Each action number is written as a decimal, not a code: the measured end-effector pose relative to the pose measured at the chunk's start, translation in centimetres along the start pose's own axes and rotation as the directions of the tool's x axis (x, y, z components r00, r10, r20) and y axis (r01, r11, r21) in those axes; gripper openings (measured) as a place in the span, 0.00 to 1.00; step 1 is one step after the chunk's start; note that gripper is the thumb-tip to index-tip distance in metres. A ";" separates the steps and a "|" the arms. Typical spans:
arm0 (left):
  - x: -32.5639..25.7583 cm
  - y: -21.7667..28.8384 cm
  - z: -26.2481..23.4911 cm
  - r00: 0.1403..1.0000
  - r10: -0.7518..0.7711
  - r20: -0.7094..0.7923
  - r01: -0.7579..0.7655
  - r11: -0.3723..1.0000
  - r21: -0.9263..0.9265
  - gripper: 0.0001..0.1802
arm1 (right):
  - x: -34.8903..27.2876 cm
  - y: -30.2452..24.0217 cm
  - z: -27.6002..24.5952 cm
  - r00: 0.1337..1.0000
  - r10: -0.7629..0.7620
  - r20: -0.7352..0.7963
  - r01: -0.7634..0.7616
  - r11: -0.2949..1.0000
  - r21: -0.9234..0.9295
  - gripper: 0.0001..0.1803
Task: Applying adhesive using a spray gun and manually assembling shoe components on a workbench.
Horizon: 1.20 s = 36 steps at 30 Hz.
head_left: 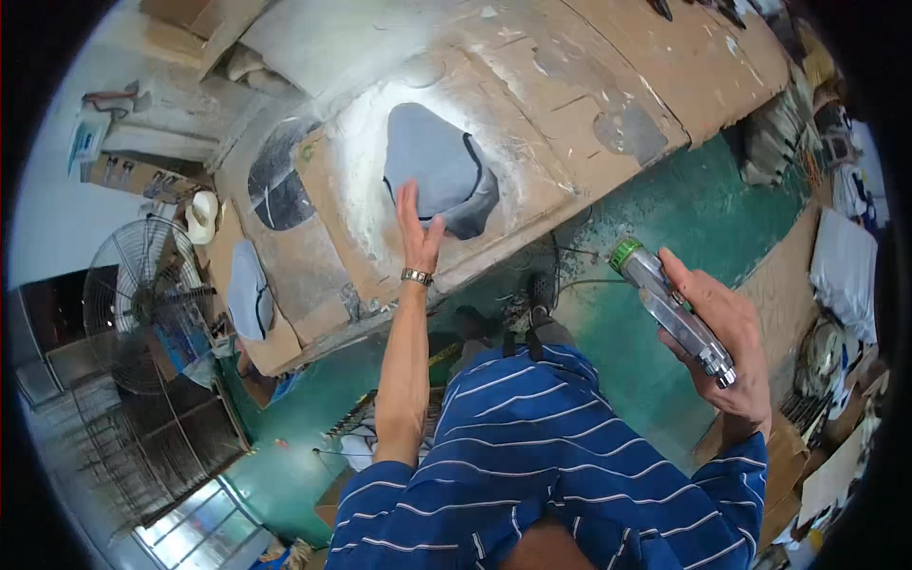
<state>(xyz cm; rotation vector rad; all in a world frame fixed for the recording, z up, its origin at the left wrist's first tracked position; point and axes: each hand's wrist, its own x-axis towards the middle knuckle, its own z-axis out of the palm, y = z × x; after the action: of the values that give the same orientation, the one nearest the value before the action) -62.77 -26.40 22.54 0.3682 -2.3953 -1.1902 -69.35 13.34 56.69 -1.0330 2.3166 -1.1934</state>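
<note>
To our left, a round wire-caged fan [142,299] stands beside the bench [589,185]. On the bench's left end lies a second grey piece [247,290] with dark edging; farther in sits a dark, streaked disc [282,176]. Next, our left hand [420,242] touches the near edge of the large grey piece [427,157], which rests on cardboard [570,133]. Its grip is spread, fingers apart, probably just steadying. The piece looks smooth, tapered and black-trimmed; powdery white residue surrounds it, so the cardboard likely protects the top. At right, our right hand [730,337] has its grip clamped around a shiny metal tool [670,304] with a green collar [624,254], well apart from the piece, perhaps to keep it clear.
</note>
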 end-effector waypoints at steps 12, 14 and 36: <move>-13.5 -2.6 -8.8 0.912 -0.359 0.197 0.384 0.582 -0.717 0.37 | 4.2 -7.7 6.2 0.997 -0.063 0.053 0.070 0.986 -0.151 0.42; -19.6 -5.7 -9.4 0.816 -0.511 0.270 0.543 0.518 -0.662 0.35 | 4.3 -9.5 7.1 0.998 -0.033 0.058 0.043 0.985 -0.170 0.39; -50.8 -24.0 -12.8 -0.017 -0.913 0.407 0.927 -0.167 -0.336 0.39 | -3.7 -23.2 17.9 1.000 0.005 0.015 0.003 0.870 -0.493 0.37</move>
<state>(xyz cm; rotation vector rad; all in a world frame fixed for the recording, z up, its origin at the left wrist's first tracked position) -11.31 -28.20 -3.35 2.2031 -1.2040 -2.3240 -46.03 -2.92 64.71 -1.1892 2.6780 -0.5845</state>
